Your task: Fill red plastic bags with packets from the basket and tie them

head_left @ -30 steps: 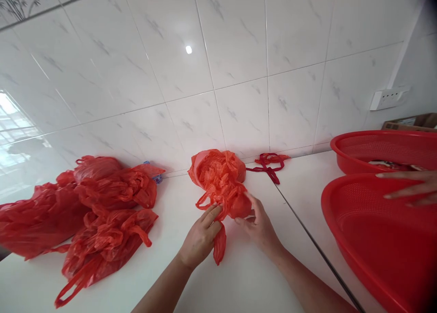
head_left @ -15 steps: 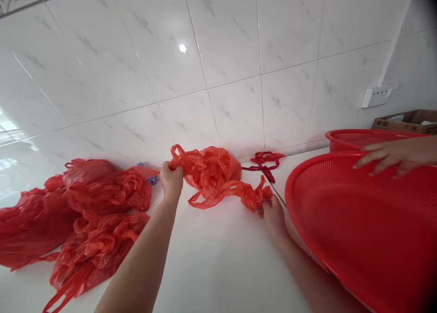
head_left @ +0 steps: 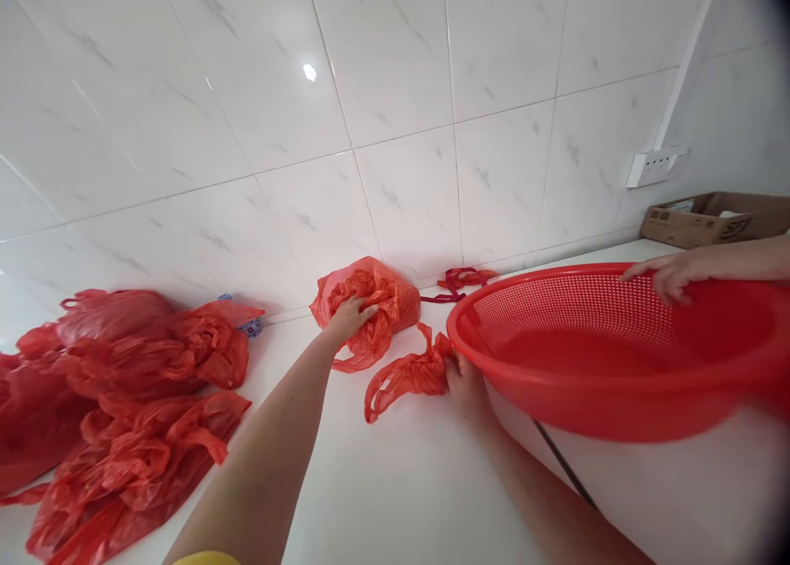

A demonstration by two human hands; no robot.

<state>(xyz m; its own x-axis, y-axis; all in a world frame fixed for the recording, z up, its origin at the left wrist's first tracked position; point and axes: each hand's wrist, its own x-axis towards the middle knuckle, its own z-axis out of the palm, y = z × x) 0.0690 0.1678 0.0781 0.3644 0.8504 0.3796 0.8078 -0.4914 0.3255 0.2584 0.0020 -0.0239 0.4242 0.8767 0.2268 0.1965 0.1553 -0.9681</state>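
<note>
A bulging bundle of red plastic bags (head_left: 398, 298) stands against the wall. My left hand (head_left: 350, 318) presses down on its crumpled top with the thumb stretched away from the fingers; the fingertips are partly sunk in the folds. Beside it, a loose crumpled red plastic bag (head_left: 411, 376) lies on the white counter (head_left: 383, 483), its handle loop pointing left. My right hand (head_left: 466, 384) is closed on the right end of this bag, close under the rim of a large red plastic basket (head_left: 568, 376). That rim hides part of the fingers.
More filled red plastic bags (head_left: 141, 359) are heaped on the left, near a small blue packet (head_left: 252, 326). Another person's hand (head_left: 670, 277) rests over the basket's far rim. Behind are dark red straps (head_left: 453, 281), a cardboard box (head_left: 704, 228) and a wall socket (head_left: 657, 166).
The loose bag has come away from the bundle in my right hand. My left hand went from a handle at the bundle's left onto its top. The basket was moved left and tilted by the other person.
</note>
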